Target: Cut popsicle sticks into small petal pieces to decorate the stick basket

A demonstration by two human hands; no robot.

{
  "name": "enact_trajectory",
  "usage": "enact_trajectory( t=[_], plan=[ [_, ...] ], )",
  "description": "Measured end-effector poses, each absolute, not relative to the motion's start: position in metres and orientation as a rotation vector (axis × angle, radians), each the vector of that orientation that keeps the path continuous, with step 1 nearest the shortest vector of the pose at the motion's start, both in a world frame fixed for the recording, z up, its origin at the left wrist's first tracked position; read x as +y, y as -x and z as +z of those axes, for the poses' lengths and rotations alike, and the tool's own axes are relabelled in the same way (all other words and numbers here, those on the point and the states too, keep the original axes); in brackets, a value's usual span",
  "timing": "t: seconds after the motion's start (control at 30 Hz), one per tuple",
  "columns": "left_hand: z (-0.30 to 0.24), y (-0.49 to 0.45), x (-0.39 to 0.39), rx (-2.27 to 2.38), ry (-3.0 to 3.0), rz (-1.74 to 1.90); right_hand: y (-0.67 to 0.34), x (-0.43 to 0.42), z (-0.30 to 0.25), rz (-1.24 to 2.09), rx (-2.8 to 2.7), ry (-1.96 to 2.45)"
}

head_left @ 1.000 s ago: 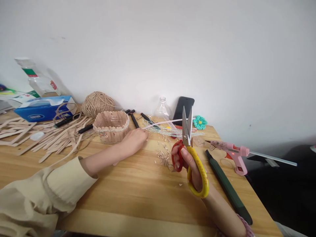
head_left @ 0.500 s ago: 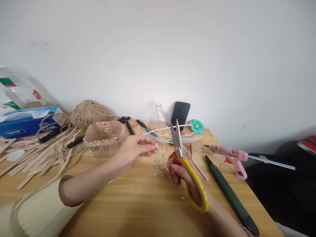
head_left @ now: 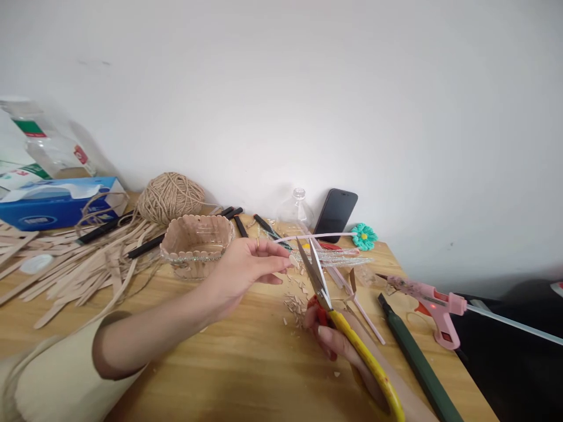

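My right hand (head_left: 338, 349) grips a pair of scissors (head_left: 338, 313) with a yellow and red handle, the blades parted and pointing up and to the left. My left hand (head_left: 253, 266) is raised just left of the blades, fingertips pinched on a tiny pale piece I cannot make out. Behind the left hand stands a small round holder (head_left: 196, 245) walled with wooden sticks and a glittery band. Wood chips (head_left: 295, 303) lie on the table (head_left: 229, 363) under the scissors.
A pink glue gun (head_left: 433, 302) and a long dark green tool (head_left: 417, 360) lie at the right. At the back are a twine ball (head_left: 170, 196), a phone (head_left: 335, 214), a clear bottle top (head_left: 297, 208), a teal flower (head_left: 363, 235). Wooden sticks (head_left: 70, 266) and a blue tissue box (head_left: 53, 202) fill the left.
My left hand lifted off the table beside the holder and came right to the scissor blades, fingers pinched. The scissors tilted left and dropped lower in view.
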State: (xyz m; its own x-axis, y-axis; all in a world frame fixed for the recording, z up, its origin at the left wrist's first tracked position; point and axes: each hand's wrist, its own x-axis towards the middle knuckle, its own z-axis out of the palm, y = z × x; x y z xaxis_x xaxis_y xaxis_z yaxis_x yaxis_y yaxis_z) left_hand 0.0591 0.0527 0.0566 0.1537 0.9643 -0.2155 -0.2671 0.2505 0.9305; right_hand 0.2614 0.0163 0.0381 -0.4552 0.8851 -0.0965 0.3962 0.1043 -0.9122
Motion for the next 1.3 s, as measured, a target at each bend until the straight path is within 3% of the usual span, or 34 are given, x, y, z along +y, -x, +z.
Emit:
enact_trajectory(
  t=[0.57, 0.8, 1.3],
  plan=[
    [0.064, -0.052, 0.055, 1.061, -0.996, 0.976, -0.256, 0.008, 0.04, 1.12, -2.1, 1.463],
    [0.062, -0.051, 0.053, 0.949, -0.972, 0.997, -0.258, 0.011, 0.029, 1.262, -2.072, 1.461],
    [0.056, -0.057, 0.053, 1.003, -0.919, 0.969, -0.254, 0.013, 0.028, 1.228, -1.968, 1.432]
  ],
)
